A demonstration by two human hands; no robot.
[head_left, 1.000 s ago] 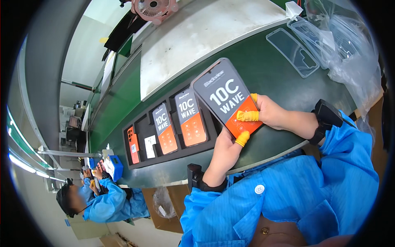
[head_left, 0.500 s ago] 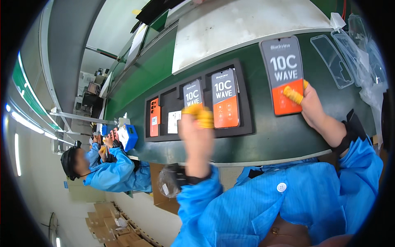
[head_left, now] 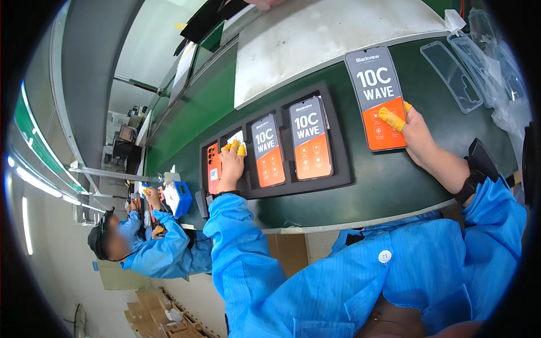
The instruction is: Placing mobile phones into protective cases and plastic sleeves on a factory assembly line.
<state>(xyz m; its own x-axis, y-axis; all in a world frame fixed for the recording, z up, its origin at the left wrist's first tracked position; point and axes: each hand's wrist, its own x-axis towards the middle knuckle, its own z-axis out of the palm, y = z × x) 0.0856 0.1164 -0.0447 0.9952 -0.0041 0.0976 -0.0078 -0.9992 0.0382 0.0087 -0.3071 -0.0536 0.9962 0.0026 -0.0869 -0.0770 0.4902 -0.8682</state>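
Observation:
My right hand (head_left: 420,134), with yellow finger cots on, holds a smartphone (head_left: 376,101) by its lower right side. The phone's front, grey above and orange below, is toward me. My left hand (head_left: 230,169), also in yellow finger cots, is in a slot of the dark foam tray (head_left: 345,164). Its closed fingertips are on a white labelled piece (head_left: 235,136), whose lower part they hide. Two phones with the same grey-and-orange fronts, a middle phone (head_left: 269,151) and a right phone (head_left: 311,139), lie in the tray. At its left end is an orange phone back (head_left: 213,167).
Clear plastic phone cases (head_left: 452,76) and crumpled plastic film lie at the right of the green table (head_left: 389,180). A white board (head_left: 338,39) lies along the back. To the left a co-worker (head_left: 163,248) in blue works beside a blue bin (head_left: 181,198).
My left hand has moved left, from the middle phone to the white labelled piece, which now shows farther back in its slot. My right hand has brought its phone slightly left.

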